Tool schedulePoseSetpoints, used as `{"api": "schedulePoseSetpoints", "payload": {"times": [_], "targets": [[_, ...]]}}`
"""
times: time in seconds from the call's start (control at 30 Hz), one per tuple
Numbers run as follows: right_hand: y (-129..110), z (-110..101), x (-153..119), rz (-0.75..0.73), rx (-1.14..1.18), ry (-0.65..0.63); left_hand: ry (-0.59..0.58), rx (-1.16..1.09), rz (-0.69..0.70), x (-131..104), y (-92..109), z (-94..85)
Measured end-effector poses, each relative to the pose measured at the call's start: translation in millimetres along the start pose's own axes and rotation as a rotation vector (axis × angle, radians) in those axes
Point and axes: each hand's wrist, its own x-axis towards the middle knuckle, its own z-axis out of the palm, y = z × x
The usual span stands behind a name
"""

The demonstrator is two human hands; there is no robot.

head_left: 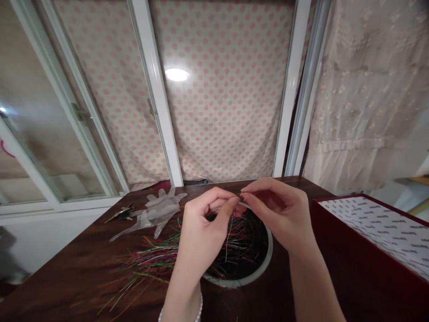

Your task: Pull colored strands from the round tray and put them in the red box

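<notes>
My left hand [212, 221] is closed, its thumb and forefinger pinched together. Fingertip to fingertip with it, my right hand [283, 210] pinches as well. Between the two sets of fingertips is a thin wire end, too small to make out in detail. A pale wire [229, 239] hangs below the left fingers; whether it is the same piece I cannot tell. Under both hands lies a heap of thin coloured wires [157, 250], partly in a round dark dish [270, 250] with a pale rim. My left forearm hides part of the heap.
Clear plastic gloves [159, 209] lie at the table's back left, beside a bunch of keys [122, 213]. On the right stands a dark red box [335, 237] with a white printed lining. Behind the brown table [77, 264] are framed glass panels and a pink-dotted curtain [224, 89].
</notes>
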Motion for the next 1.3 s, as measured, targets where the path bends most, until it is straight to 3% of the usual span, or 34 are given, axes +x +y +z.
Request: {"api": "schedulePoseSetpoints", "payload": {"times": [0.2, 0.37, 0.7, 1.0, 1.3], "targets": [[-3.0, 2.7, -0.9, -0.027, -0.012, -0.062, 0.028, -0.029, 0.021, -0.1, -2.8, -3.3], [-7.2, 3.6, -0.7, -0.001, -0.041, 0.043, 0.029, -0.014, 0.023, -1.0, -2.8, -3.9], [-6.8, 4.4, -0.1, -0.063, -0.086, 0.038, -0.005, 0.024, 0.016, -1.1, -0.4, -3.3], [-6.9, 5.7, 0.8, -0.189, -0.180, 0.069, 0.007, 0.018, 0.019, -1.1, 0.0, -3.0], [-8.0, 3.7, 0.4, -0.279, -0.208, 0.006, -0.012, 0.048, 0.019, -0.7, 1.3, -3.1]]}}
